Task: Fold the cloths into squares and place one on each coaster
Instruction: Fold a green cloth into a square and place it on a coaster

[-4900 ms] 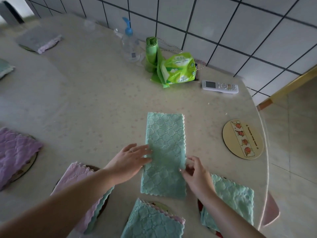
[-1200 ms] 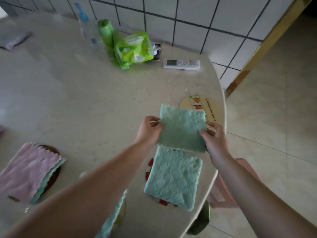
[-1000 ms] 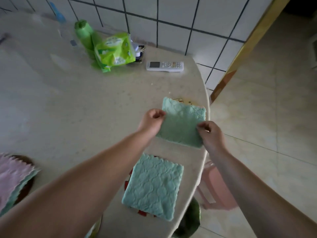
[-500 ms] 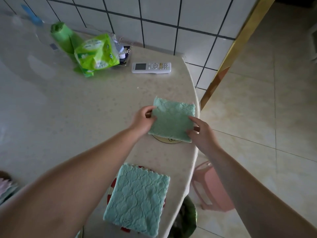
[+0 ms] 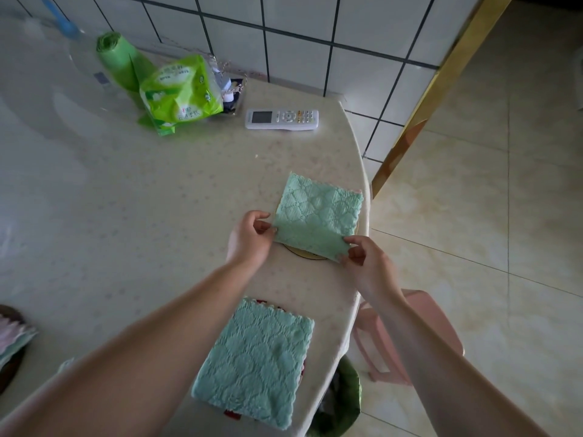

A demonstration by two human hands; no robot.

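Observation:
A folded square green cloth (image 5: 317,214) lies over a round yellow coaster (image 5: 303,253) near the table's right edge; only the coaster's near rim shows. My left hand (image 5: 250,239) pinches the cloth's near left corner. My right hand (image 5: 366,263) pinches its near right corner. A second folded green cloth (image 5: 255,361) lies closer to me on a red-patterned coaster (image 5: 232,414) that is mostly hidden. At the far left edge, part of a pink and green cloth (image 5: 12,337) lies on a dark coaster (image 5: 8,370).
A white remote (image 5: 281,119), a green tissue pack (image 5: 179,93), a green bag roll (image 5: 121,59) and a clear pump bottle (image 5: 85,58) stand at the back by the tiled wall. The table edge (image 5: 361,279) curves close on the right. A pink stool (image 5: 410,335) and a green bin (image 5: 342,402) stand below.
The cloth, held in the air a second ago, has come down onto the yellow coaster. Both hands have stayed at its near corners.

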